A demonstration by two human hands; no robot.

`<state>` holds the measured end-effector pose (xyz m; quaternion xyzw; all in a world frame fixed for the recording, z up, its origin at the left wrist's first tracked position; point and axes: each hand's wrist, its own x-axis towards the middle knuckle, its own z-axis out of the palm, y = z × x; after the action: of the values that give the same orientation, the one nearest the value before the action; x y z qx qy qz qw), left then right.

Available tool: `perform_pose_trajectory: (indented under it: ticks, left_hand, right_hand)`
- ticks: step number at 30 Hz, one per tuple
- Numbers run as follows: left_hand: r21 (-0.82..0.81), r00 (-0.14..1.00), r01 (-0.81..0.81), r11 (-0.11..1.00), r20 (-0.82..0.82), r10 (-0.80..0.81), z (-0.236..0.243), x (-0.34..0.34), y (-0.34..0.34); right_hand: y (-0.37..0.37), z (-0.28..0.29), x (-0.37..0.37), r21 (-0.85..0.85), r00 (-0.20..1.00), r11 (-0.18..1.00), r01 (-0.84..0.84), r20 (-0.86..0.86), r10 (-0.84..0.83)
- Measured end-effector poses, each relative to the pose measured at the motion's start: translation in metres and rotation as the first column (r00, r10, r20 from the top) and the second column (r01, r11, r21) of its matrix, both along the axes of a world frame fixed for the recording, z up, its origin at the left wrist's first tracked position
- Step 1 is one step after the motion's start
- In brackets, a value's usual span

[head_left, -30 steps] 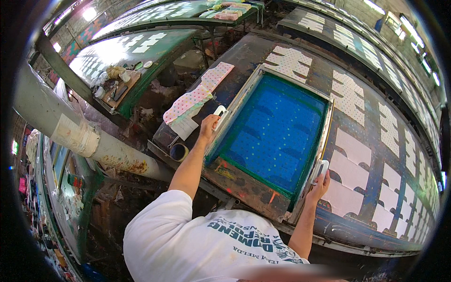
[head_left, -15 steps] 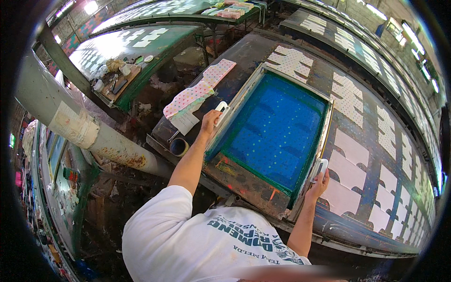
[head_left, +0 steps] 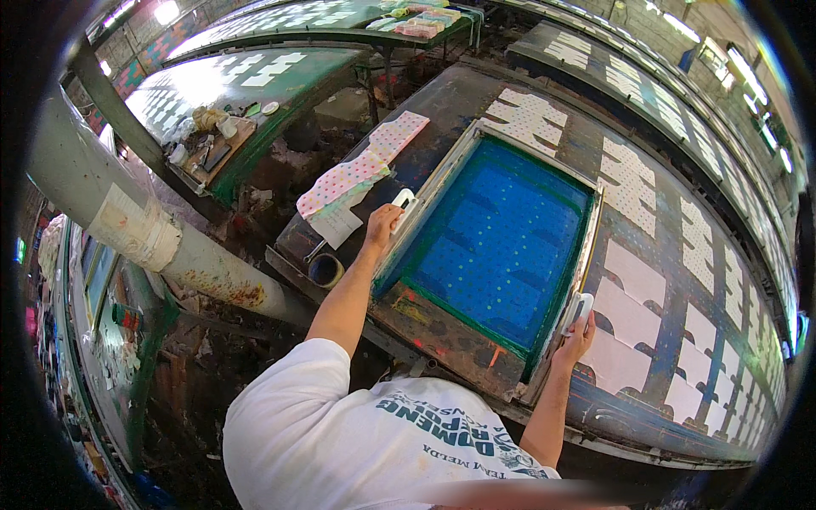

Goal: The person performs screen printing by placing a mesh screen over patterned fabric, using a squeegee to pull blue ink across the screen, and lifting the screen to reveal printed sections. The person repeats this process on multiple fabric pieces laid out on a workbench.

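My left hand [head_left: 387, 223] is closed round a white handle [head_left: 403, 201] on the left side of a screen printing frame [head_left: 597, 221]. My right hand [head_left: 579, 337] grips a second white handle [head_left: 580, 304] on the frame's right side. The frame's blue mesh [head_left: 493, 238] has a green border and pale dots, with dark curved shapes showing through. It rests on a stained dark printing table [head_left: 459, 89]. Left of it lie dotted pink fabric pieces [head_left: 340, 187] and a cylindrical can [head_left: 326, 271]. To the right are plain pale pink pieces [head_left: 625, 314] and dotted white pieces [head_left: 627, 183].
A rusty grey post [head_left: 212, 276] crosses at the left. Beyond are green tables [head_left: 255, 110] with white pieces, a clutter board [head_left: 212, 161] and fabric stacks [head_left: 421, 24]. Another dark table [head_left: 531, 55] stands behind at the right. Debris [head_left: 255, 178] covers the floor between tables.
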<state>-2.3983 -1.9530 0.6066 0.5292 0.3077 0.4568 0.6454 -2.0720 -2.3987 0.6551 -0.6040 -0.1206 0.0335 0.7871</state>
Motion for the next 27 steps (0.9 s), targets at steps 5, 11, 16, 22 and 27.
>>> perform_pose_trajectory:
  ticks: [5,11,16,22,27]
  left_hand:
    - [0.03,1.0,0.003,1.0,-0.002,-0.003,0.0,0.001,0.001]
    - [0.014,0.999,-0.024,1.0,0.032,0.023,0.001,0.005,-0.001]
    - [-0.026,0.998,-0.023,0.999,0.057,0.024,-0.002,0.008,0.002]
    - [0.016,0.999,-0.02,1.0,0.044,0.019,-0.008,0.01,0.009]
    - [0.039,1.0,-0.026,0.999,0.016,0.026,-0.013,0.012,0.014]
  right_hand:
    - [0.001,-0.001,0.001,0.005,0.999,1.0,-0.015,0.052,0.015]
    - [0.002,0.0,0.002,0.011,0.999,1.0,-0.029,0.036,0.029]
    - [0.005,0.001,0.002,0.02,0.999,1.0,-0.007,0.036,0.006]
    - [0.007,0.004,0.002,0.049,1.0,0.999,-0.012,0.0,0.012]
    - [0.008,0.006,0.002,0.028,1.0,1.0,0.014,-0.011,-0.014]
